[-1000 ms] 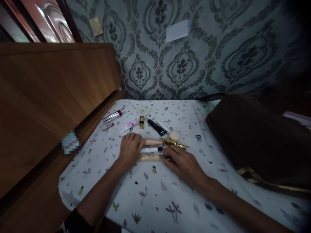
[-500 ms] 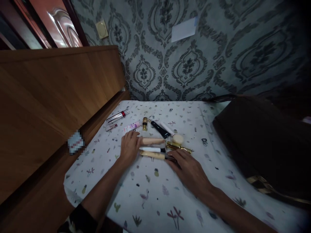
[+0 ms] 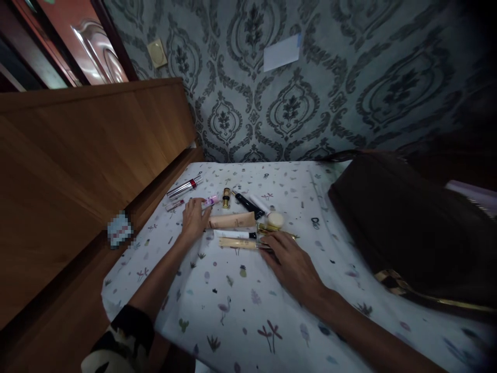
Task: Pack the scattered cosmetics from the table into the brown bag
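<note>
Loosely bent, the fingers of the left hand (image 3: 195, 221) reach the left end of a flat peach-beige plastic tube (image 3: 233, 221) and overlap the near part of a small pink-and-white printed tube (image 3: 212, 200); thumb and forefinger stand a little apart, and whether they grip either one I cannot tell. Over on the other side, the right hand (image 3: 290, 259) lies palm down, fingers slightly curled over the dark end of a slim pale-yellow tube (image 3: 237, 243) (the fingertips hide that end, so a firm hold cannot be made out).

Between the hands, a slim white tube with a black cap (image 3: 235, 234) lies between the peach-beige and pale-yellow tubes, all roughly parallel on a white cloth with small plant and flamingo prints (image 3: 217, 336). Just beyond the right fingers are shiny gold slim sticks (image 3: 267, 228) and a round cream-coloured piece (image 3: 275, 220). Farther back lie a black tube with a gold tip (image 3: 246, 203) and a short gold-and-black cylinder (image 3: 226, 198). A large dark brown bag (image 3: 411, 223) sits well to the right.
</note>
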`<state>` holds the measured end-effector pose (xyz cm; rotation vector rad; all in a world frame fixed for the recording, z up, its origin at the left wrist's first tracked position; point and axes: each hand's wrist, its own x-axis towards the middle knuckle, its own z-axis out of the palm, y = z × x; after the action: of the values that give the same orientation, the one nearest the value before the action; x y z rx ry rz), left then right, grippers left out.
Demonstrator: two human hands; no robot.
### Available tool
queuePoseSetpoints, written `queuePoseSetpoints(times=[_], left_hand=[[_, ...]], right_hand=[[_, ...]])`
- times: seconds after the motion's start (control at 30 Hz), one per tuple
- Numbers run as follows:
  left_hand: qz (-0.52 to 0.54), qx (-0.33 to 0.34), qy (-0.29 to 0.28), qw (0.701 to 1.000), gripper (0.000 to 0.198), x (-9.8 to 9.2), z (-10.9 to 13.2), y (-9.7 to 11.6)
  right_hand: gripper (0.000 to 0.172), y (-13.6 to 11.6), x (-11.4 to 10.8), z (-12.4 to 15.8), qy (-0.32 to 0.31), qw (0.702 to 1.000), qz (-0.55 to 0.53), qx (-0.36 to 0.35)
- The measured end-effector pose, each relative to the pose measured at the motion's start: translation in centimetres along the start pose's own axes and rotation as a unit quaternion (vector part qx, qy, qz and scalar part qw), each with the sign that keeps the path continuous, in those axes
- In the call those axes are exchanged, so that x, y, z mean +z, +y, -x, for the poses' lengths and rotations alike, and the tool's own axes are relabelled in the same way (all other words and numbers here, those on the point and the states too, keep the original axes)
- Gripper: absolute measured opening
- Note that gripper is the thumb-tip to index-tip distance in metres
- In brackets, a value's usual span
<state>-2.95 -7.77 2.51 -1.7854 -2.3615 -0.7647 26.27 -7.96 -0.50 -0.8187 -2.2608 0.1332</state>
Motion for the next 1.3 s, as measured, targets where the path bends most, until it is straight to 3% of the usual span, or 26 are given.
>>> queuePoseSetpoints(times=[0.27,0.53,0.8,0.97,1.13,1.3], left_hand=[[-0.081,-0.066,-0.115,0.988,0.039,0.4,-4.7,-1.1],[-0.124,-0.093,-0.149,0.977,0.037,0.2,-5.7,-0.1],[-0.105,-0.08,-0.095,0.987,0.035,-1.3,-4.2,1.2],[-0.079,-0.028,-0.016,0.996,0.018,-2.3,-2.4,2.7],[-0.041,0.022,0.022,0.999,0.013,-2.4,-1.3,3.5],[0.138,0.12,0.053,0.982,0.019,-2.8,0.0,4.9]], right_hand=[[0.013,0.1,0.0,0.2,0.01,1.0,0.016,-0.004],[0.013,0.0,-0.3,0.1,-0.019,1.0,0.005,0.01],[0.012,0.1,0.0,0.1,-0.05,0.998,-0.005,0.033],[0.018,0.2,-0.1,0.1,-0.052,0.996,-0.05,0.052],[0.018,0.1,-0.4,0.0,-0.031,0.992,-0.099,0.067],[0.019,-0.1,-1.0,-0.4,0.002,0.982,-0.161,0.098]])
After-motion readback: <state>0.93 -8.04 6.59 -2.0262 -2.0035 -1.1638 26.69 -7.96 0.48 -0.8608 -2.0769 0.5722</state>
